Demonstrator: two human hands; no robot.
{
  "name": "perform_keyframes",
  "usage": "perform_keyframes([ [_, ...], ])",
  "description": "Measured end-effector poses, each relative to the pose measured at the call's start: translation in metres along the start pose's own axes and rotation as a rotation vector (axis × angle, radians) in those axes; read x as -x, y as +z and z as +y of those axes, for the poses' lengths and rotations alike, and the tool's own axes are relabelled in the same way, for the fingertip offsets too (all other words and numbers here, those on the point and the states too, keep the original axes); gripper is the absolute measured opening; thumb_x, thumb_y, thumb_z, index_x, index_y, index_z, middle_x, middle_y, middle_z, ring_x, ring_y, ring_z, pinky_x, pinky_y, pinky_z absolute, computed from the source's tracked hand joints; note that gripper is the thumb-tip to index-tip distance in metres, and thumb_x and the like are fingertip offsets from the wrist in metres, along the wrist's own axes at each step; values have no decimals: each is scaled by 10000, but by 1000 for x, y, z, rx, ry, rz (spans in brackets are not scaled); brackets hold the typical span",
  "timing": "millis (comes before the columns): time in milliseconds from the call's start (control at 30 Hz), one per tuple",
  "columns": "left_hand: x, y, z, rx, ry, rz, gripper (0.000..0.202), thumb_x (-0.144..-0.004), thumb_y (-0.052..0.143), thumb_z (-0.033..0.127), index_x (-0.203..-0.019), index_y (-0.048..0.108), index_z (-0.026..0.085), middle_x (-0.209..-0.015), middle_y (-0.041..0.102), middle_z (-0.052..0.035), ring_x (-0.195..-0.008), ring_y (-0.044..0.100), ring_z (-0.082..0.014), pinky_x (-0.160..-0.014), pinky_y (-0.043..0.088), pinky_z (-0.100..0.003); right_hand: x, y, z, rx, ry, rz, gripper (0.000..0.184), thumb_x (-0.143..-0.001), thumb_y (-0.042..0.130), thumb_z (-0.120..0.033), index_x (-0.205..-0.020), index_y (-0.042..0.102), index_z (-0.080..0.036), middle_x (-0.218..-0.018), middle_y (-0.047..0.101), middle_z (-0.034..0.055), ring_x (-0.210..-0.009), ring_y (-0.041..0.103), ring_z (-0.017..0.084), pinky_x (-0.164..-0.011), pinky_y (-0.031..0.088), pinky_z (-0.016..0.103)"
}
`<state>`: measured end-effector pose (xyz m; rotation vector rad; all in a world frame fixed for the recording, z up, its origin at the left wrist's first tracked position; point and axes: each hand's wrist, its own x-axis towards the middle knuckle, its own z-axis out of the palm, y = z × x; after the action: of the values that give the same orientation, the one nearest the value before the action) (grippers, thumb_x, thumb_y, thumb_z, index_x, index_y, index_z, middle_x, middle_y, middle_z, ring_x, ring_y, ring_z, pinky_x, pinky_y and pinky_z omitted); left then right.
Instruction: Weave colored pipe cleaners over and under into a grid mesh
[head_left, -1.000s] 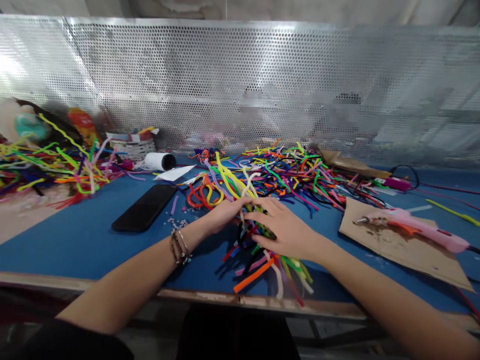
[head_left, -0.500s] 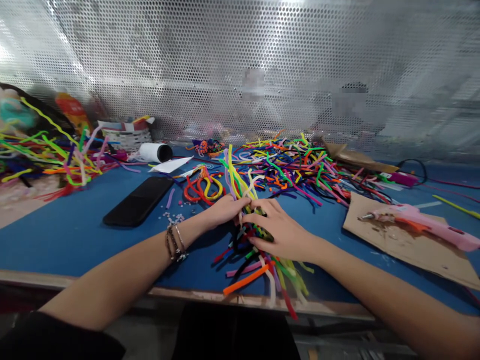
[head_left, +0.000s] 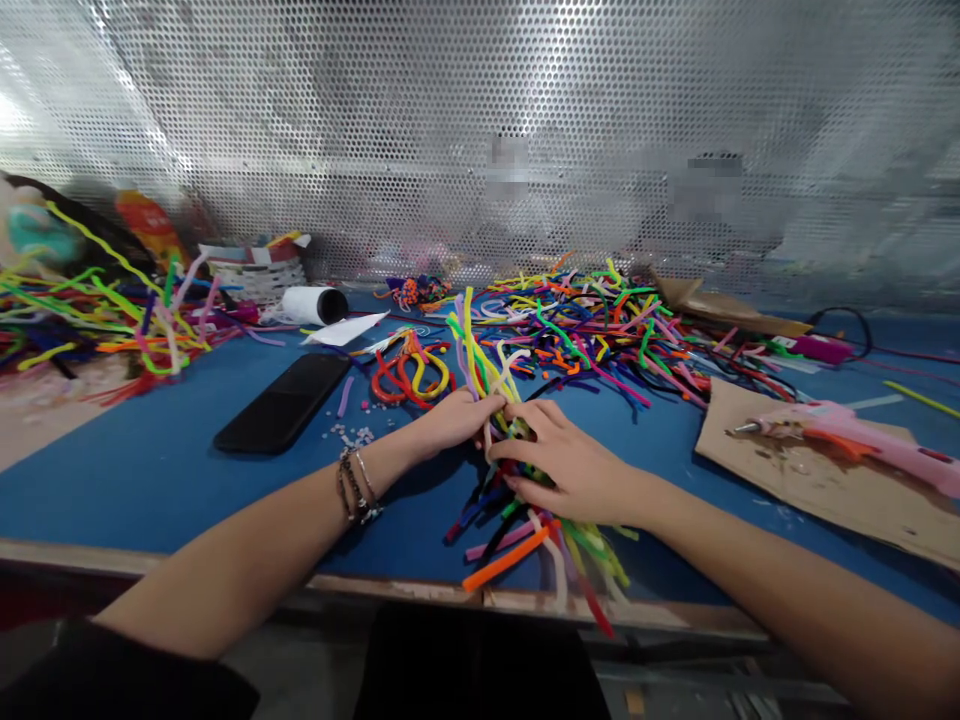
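Observation:
A bundle of many-coloured pipe cleaners [head_left: 507, 568] lies across the front of the blue table, its near ends spread over the edge. My left hand [head_left: 459, 418] is closed round the bundle's upper part, where yellow, green, lilac and white stems stick up. Over the middle of the same bundle curls my right hand [head_left: 574, 462], its fingers bent round the stems with the fingertips partly hidden among them. Both hands nearly touch at the thumbs. Just beyond the left hand rest bent red and yellow pipe cleaners [head_left: 420, 378].
A black phone [head_left: 285, 405] and small beads [head_left: 352, 436] lie left. On the right, a pink glue gun [head_left: 862, 435] rests on cardboard [head_left: 727, 440]. Behind are a heap of loose pipe cleaners [head_left: 585, 330], a white roll [head_left: 311, 304] and a perforated metal panel [head_left: 420, 120].
The view has shifted slightly, so most things sit a little further right. Both hands keep their hold on the bundle, with hardly any other movement.

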<state>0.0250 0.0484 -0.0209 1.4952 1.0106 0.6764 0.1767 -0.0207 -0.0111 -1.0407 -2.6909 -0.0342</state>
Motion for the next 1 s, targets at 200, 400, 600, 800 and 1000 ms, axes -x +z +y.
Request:
perform_keyframes([
  [200,0,-5,6,-4,-67,-60,323,-756,518,295,-477,545,134,-403,525,2,-386,489,-109,-458,406,-223,1,-1,8,-193,109,155,292,-793,465,-198,-1085,470,-202,-1144,409,106,-1095,381,211,-946,335,393],
  [400,4,-7,13,119,-33,-128,106,-701,566,191,-639,625,129,-595,632,-4,-561,588,-131,-599,486,-249,4,3,26,-148,348,313,380,-769,473,-244,-1135,382,-198,-1145,407,121,-1131,374,245,-947,322,437],
  [600,3,-4,13,74,11,-28,83,-659,548,141,-682,623,114,-638,654,-14,-596,615,-153,-544,506,-244,6,-4,34,41,481,434,543,-775,494,-356,-1249,301,-176,-1226,376,147,-1168,372,276,-947,331,454],
  [800,2,-5,12,22,87,136,59,-655,518,143,-673,570,123,-584,620,-9,-589,614,-168,-505,505,-238,5,-29,13,203,599,298,499,-778,483,-396,-1202,419,-140,-1041,577,161,-955,545,325,-774,427,450],
  [1000,2,-7,16,139,206,333,179,-725,508,162,-902,483,157,-613,540,58,-474,496,-75,-415,387,-157,3,-20,17,-576,666,276,505,-725,542,-357,-1162,358,-186,-689,598,-11,-618,586,169,-610,468,317],
])
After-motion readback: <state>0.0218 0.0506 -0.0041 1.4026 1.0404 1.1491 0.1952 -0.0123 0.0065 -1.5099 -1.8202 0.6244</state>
